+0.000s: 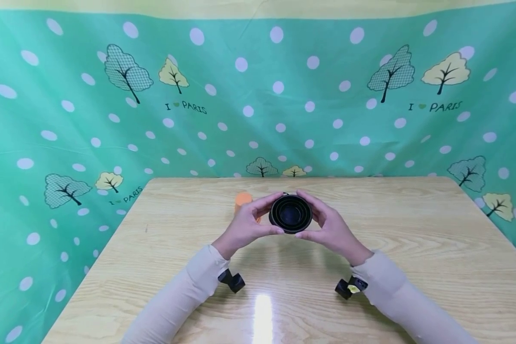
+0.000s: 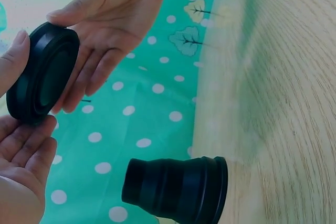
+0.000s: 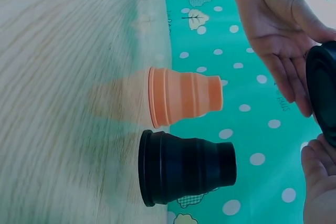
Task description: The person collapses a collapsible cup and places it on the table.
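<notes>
A flat black round piece with concentric rings [image 1: 290, 213] [image 2: 44, 72] [image 3: 323, 90] is raised above the table. My left hand [image 1: 249, 224] [image 2: 27, 153] [image 3: 273, 30] holds its left side between thumb and fingers. My right hand [image 1: 333, 229] [image 2: 113, 19] [image 3: 321, 187] grips its right side the same way. Beyond the hands, an orange stepped cup [image 1: 243, 198] [image 3: 184, 95] stands wide end down, partly behind my left hand in the head view. Beside it stands a similar black stepped cup [image 2: 176, 188] [image 3: 186, 167], hidden in the head view.
The light wooden table [image 1: 155, 258] spreads around both arms, its far edge meeting a green dotted cloth [image 1: 223, 143] with printed trees. Small black devices [image 1: 236, 283] are strapped to both wrists. A bright reflection lies near the front.
</notes>
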A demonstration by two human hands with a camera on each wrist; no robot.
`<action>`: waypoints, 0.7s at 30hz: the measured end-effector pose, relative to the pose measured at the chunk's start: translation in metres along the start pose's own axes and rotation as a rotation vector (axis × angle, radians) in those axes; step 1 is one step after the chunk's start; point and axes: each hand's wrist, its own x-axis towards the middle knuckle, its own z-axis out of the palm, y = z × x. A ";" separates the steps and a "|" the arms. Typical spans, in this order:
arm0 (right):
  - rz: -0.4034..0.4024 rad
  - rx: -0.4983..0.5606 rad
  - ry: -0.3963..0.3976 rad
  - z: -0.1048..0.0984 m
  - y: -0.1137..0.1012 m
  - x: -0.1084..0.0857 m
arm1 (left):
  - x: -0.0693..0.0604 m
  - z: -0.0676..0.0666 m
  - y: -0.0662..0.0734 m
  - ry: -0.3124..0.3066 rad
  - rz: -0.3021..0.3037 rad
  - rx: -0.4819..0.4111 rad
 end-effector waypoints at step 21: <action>0.149 -0.058 0.122 -0.016 0.019 -0.011 | 0.006 0.011 -0.002 -0.003 -0.101 0.054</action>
